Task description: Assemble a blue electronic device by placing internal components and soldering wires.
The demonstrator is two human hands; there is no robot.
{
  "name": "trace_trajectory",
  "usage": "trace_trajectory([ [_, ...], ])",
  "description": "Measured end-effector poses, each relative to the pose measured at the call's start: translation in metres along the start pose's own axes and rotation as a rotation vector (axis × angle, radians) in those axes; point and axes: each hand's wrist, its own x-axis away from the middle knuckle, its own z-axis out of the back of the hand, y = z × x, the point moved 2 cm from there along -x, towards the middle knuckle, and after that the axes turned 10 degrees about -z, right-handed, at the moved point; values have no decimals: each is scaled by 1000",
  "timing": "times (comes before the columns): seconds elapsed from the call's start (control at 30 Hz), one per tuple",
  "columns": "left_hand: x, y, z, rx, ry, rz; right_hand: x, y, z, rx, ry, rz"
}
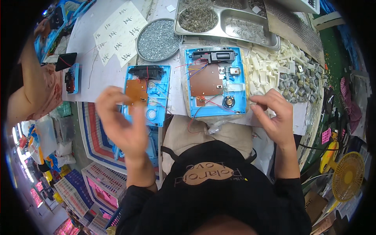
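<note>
In front of me lies a blue plastic case (203, 111) with a brown circuit board (204, 80), a black module (213, 57), a round speaker (228, 102) and thin wires inside. At its right edge is my right hand (277, 117), thumb and index finger pinched; whatever is between them is too small to make out. A second blue case (159, 102) with an orange-brown board (136, 91) lies to the left. My left hand (123, 123), smeared by motion, hovers over its near left side with thumb and fingers apart, nothing visible in it.
A round tray of small screws (159, 39) and a metal compartment tray (227, 37) stand at the back. White plastic parts (266, 64) and grey metal pieces (297, 84) are heaped right. Another person's arm (27, 78) is at left. A yellow fan (347, 176) stands lower right.
</note>
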Motion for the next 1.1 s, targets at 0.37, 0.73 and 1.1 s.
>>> trace_trajectory([
  [0.37,68,-95,52,225,-174,919,-2,-47,-33,-20,-77,117],
  [0.73,107,-68,70,727,83,815,-7,-101,-104,-188,-323,127],
  [1.1,126,-49,84,788,39,721,-20,-110,-101,-204,-213,124],
])
